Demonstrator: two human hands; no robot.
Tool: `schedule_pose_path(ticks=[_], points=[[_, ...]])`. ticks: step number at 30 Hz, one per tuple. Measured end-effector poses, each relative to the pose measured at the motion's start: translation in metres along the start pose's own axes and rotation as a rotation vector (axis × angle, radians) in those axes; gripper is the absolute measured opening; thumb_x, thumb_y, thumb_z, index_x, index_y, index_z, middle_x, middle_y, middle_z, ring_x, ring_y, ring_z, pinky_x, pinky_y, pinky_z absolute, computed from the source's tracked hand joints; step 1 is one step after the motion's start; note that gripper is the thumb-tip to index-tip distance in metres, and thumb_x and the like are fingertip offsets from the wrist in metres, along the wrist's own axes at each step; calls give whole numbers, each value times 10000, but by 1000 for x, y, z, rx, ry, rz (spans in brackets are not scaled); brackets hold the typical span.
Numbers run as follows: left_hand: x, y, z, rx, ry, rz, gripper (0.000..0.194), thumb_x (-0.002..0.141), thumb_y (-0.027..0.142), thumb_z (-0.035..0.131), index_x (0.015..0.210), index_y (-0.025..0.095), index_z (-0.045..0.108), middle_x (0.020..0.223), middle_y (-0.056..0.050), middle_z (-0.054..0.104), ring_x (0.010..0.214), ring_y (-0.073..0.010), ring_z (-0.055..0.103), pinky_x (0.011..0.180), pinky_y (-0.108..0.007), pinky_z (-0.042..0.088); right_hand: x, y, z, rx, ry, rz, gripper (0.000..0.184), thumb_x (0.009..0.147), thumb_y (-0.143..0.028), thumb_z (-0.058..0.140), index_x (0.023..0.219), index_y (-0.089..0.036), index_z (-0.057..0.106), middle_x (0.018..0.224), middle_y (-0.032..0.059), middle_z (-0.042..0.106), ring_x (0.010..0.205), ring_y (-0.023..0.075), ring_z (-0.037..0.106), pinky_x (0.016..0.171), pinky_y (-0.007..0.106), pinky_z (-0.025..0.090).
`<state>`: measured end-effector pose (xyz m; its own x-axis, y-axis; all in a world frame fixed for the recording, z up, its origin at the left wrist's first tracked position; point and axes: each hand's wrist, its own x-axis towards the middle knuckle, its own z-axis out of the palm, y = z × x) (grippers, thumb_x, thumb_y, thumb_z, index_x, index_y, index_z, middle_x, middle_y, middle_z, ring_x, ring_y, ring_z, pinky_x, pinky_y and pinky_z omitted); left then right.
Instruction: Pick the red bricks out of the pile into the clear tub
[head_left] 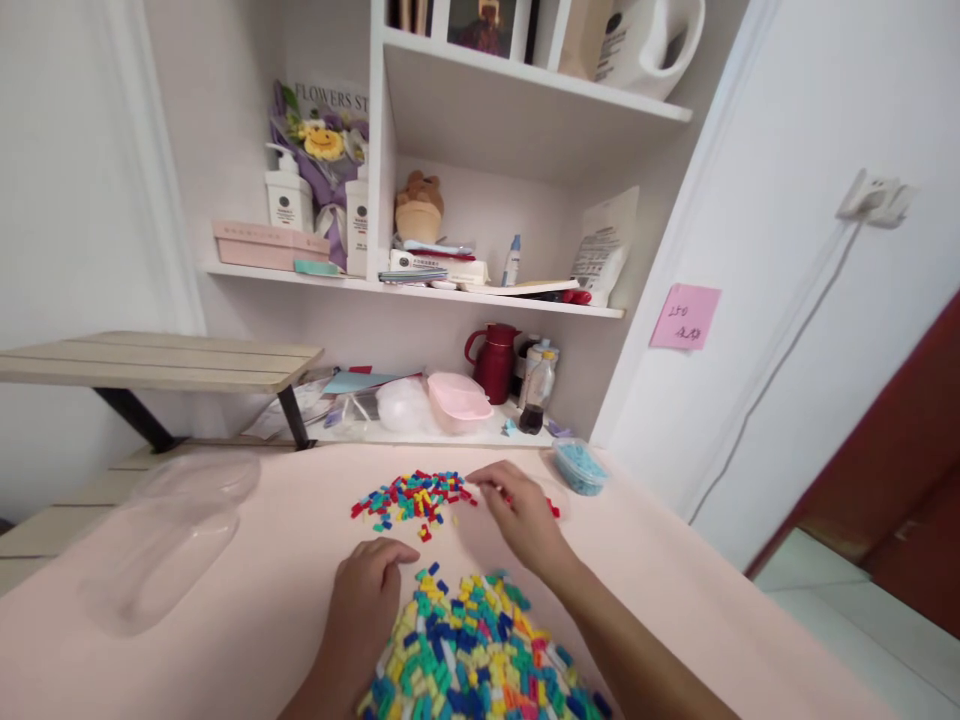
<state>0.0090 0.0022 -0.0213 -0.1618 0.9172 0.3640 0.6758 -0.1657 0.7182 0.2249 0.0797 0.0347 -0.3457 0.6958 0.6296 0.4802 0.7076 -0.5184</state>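
My left hand lies low over the table at the left edge of a large heap of small colourful building blocks. Its index finger points right and its thumb is apart, with nothing visible in it. My right hand reaches to the right end of a smaller pile of blocks, many of them red. Thumb and index fingertips come together there; whatever lies between them is too small to make out. A few red blocks show behind that hand, partly hidden, in what looks like a clear dish.
A clear tub of light blue bits stands at the right back. Clear plastic containers lie at the left, beside a slatted wooden stand. Behind are a pink box, a red jug, a bottle and shelves.
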Motion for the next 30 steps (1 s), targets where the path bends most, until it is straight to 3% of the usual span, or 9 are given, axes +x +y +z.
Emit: schedule_pose_path(ticks=[3,8,14,19,22,30], points=[[-1,0,1,6,-20,3,383,754,108,382,815,233,738,916,-30,751,957,-210,664,925,-402,496,-13,-5,29,102,-136,-62,400,910,-86,415,1176,-271,650,1034,58,597,970,191,586,867,327,483],[-3,5,2,34,-42,-7,401,763,74,367,843,228,729,934,-26,747,977,-208,649,930,-406,472,-31,10,52,-157,-272,-116,475,882,-86,501,1284,-315,609,954,56,545,873,207,541,767,320,452],[-4,10,-1,71,-72,4,415,769,43,361,843,230,725,972,-18,736,1003,-206,627,939,-407,441,-28,11,55,-272,-315,-132,505,813,-42,559,1215,-334,649,957,56,560,908,232,519,799,351,409],[-5,12,-2,93,-91,15,412,773,43,371,837,241,727,978,-12,730,1004,-204,624,934,-401,438,-26,16,55,59,-231,48,324,865,-50,462,933,-237,718,920,51,576,898,193,561,821,325,450],[-4,12,-2,107,-103,19,418,773,42,367,833,243,729,987,-11,729,1011,-202,622,939,-400,435,-25,19,51,158,-185,157,248,829,-85,537,951,-224,703,893,35,574,848,184,569,796,321,472],[-2,9,-2,140,-118,44,403,788,76,377,841,252,735,996,-11,729,1020,-212,623,934,-406,442,-24,21,39,302,-350,179,247,813,-118,607,963,-245,755,945,44,659,846,172,613,787,301,491]])
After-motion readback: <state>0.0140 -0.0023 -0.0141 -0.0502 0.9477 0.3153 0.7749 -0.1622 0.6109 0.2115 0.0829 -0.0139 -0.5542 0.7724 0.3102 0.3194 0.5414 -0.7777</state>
